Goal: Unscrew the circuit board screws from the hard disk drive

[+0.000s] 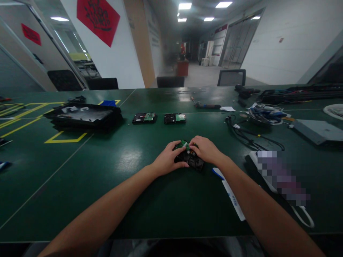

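A black hard drive [197, 162] with a green circuit board [183, 143] on its far side lies on the green table in front of me. My left hand [171, 157] grips the drive from the left, thumb along the near side and fingers over the board. From the right, my right hand [204, 148] has its fingertips pinched together at the board's right edge. Those fingers hide part of the board and the drive. Two similar hard drives, one on the left [144, 117] and one on the right [175, 118], lie farther back, apart from my hands.
A blue-and-white tool [232, 200] lies beside my right forearm, with a pixelated phone-like object [284, 178] farther right. Cables [249, 137], a bundle of wires [265, 114] and a grey metal box [318, 130] sit at right. Stacked black trays [85, 117] stand at left.
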`<state>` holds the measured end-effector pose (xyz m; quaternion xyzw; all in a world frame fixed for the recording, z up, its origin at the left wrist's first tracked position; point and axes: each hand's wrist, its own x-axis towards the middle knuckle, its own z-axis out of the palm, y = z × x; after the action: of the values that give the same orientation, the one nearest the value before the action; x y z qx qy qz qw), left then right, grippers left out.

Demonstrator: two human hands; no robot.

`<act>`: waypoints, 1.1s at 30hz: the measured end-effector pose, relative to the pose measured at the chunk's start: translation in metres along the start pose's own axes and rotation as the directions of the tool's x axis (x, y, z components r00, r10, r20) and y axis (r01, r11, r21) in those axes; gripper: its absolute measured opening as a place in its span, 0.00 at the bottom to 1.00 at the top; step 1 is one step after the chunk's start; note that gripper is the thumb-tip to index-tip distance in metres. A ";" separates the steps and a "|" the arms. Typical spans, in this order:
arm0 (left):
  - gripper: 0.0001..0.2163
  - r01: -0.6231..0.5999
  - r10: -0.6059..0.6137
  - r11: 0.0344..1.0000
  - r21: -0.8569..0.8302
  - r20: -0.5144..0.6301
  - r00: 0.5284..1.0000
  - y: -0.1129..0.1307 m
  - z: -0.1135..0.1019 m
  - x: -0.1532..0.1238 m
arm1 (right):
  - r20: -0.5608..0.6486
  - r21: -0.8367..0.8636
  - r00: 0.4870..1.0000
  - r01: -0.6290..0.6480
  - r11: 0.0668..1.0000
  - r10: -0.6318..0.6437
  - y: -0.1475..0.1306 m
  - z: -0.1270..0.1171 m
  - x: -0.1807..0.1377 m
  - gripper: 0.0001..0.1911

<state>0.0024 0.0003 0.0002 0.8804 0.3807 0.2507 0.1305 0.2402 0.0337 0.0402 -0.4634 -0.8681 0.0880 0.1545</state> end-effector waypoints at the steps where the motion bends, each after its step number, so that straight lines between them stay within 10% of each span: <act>1: 0.35 0.004 -0.004 1.000 -0.004 0.002 1.000 0.000 0.000 0.000 | -0.004 0.008 1.000 -0.001 1.000 0.001 0.000 0.000 0.001 0.08; 28: 0.35 -0.026 0.024 1.000 0.018 0.109 0.994 0.003 -0.008 0.008 | -0.229 -0.047 0.967 -0.123 0.991 0.109 0.032 -0.019 -0.016 0.10; 33: 0.34 -0.034 0.036 0.999 -0.016 0.116 0.993 -0.001 -0.007 0.007 | -0.230 -0.134 0.920 -0.351 0.927 0.316 0.066 -0.018 -0.021 0.09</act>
<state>0.0025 0.0068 0.0079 0.8991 0.3552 0.2039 0.1542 0.3091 0.0531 0.0330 -0.6231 -0.7599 -0.0105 0.1850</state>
